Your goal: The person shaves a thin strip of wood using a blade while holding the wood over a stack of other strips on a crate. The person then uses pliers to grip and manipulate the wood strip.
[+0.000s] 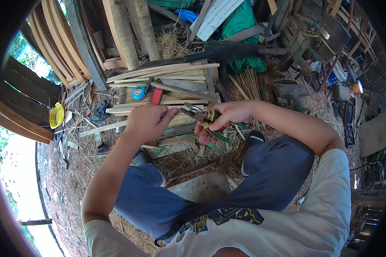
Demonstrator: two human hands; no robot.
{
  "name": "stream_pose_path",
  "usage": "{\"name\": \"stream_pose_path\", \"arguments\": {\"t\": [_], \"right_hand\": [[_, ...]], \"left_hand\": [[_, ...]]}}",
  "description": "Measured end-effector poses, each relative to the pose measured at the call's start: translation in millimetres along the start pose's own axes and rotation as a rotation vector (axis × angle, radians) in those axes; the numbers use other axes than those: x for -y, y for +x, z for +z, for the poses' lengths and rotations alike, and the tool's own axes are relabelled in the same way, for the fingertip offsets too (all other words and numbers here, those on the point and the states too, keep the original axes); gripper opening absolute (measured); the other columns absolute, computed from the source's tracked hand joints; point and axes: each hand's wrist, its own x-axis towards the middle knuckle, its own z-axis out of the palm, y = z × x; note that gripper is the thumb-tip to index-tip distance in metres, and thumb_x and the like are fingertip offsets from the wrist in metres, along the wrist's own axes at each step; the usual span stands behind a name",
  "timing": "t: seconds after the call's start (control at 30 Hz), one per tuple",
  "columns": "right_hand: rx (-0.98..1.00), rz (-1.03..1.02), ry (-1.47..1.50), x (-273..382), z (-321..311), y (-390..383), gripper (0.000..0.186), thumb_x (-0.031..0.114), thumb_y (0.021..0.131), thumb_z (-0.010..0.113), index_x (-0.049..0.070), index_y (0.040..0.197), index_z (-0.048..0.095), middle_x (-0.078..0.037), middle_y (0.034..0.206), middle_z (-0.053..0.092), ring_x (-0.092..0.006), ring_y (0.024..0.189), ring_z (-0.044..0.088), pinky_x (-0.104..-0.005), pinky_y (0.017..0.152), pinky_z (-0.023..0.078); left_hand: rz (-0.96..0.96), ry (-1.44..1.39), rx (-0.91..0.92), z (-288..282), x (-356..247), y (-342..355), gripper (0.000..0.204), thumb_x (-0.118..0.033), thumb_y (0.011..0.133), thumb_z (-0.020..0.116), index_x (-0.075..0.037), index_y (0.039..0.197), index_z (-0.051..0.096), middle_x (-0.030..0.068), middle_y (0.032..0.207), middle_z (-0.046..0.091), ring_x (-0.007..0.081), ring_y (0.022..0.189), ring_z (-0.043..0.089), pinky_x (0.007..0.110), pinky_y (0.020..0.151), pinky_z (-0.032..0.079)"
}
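Observation:
In front of me, my right hand [232, 116] is closed round a pair of pliers [211, 124] with green and yellow handles. Their metal jaws point left and stand apart. Closed with thumb against forefinger, my left hand [148, 121] is just left of the jaw tips; whatever it pinches is too small or hidden to make out. A red-handled tool [156, 96] with a dark head, like a hammer, lies just beyond my left hand; I cannot tell whether they touch. Next to it, a blue tape measure [138, 93] rests on the wooden strips [163, 70].
Boards [88, 47] lean at the far left, near a yellow bowl [56, 115]. Green plastic sheeting [240, 25] and a bundle of thin sticks [248, 81] are at the back. A flat metal-looking sheet [201, 186] lies between my legs on the shaving-strewn ground.

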Motion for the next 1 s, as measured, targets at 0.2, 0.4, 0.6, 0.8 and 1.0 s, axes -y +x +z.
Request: {"name": "stream_pose_path", "arguments": {"t": [0.2, 0.4, 0.6, 0.8, 1.0], "right_hand": [[-0.023, 0.011, 0.008, 1, 2, 0, 0.041, 0.017, 0.11, 0.063, -0.004, 0.145, 0.058, -0.019, 0.133, 0.076, -0.0297, 0.126, 0.073, -0.0442, 0.108, 0.057], [-0.004, -0.017, 0.062, -2, 1, 2, 0.041, 0.018, 0.11, 0.063, -0.005, 0.143, 0.058, -0.022, 0.131, 0.076, -0.0327, 0.124, 0.074, -0.0471, 0.107, 0.059], [0.015, -0.019, 0.136, 0, 0, 0, 0.039, 0.019, 0.111, 0.061, -0.006, 0.142, 0.058, -0.023, 0.129, 0.076, -0.0345, 0.122, 0.075, -0.0476, 0.105, 0.06], [0.004, -0.026, 0.2, -1, -2, 1, 0.04, 0.021, 0.111, 0.061, -0.006, 0.14, 0.058, -0.024, 0.123, 0.076, -0.0353, 0.116, 0.076, -0.0488, 0.1, 0.062], [-0.014, -0.044, 0.203, -4, -4, 2, 0.04, 0.025, 0.111, 0.064, -0.005, 0.136, 0.061, -0.023, 0.118, 0.077, -0.0331, 0.108, 0.077, -0.0467, 0.094, 0.063]], "left_hand": [[-0.033, -0.029, 0.004, -1, -3, -1, 0.048, -0.043, 0.109, 0.063, -0.006, 0.08, 0.074, 0.0182, 0.069, 0.067, 0.0421, 0.07, 0.068, 0.054, 0.064, 0.051], [-0.023, -0.008, -0.014, -2, -7, -3, 0.046, -0.042, 0.109, 0.063, -0.006, 0.082, 0.074, 0.0187, 0.074, 0.069, 0.043, 0.073, 0.069, 0.054, 0.067, 0.053], [-0.001, 0.051, -0.069, -5, -12, -4, 0.045, -0.041, 0.109, 0.062, -0.006, 0.084, 0.072, 0.0194, 0.074, 0.069, 0.0434, 0.073, 0.07, 0.055, 0.065, 0.054], [-0.011, 0.037, -0.102, -1, -12, -6, 0.041, -0.036, 0.112, 0.057, -0.005, 0.088, 0.07, 0.0211, 0.075, 0.069, 0.0458, 0.073, 0.069, 0.056, 0.066, 0.054], [-0.027, 0.024, -0.104, 1, -15, -5, 0.04, -0.033, 0.114, 0.054, -0.004, 0.09, 0.068, 0.0225, 0.076, 0.069, 0.0474, 0.074, 0.069, 0.058, 0.068, 0.054]]}}
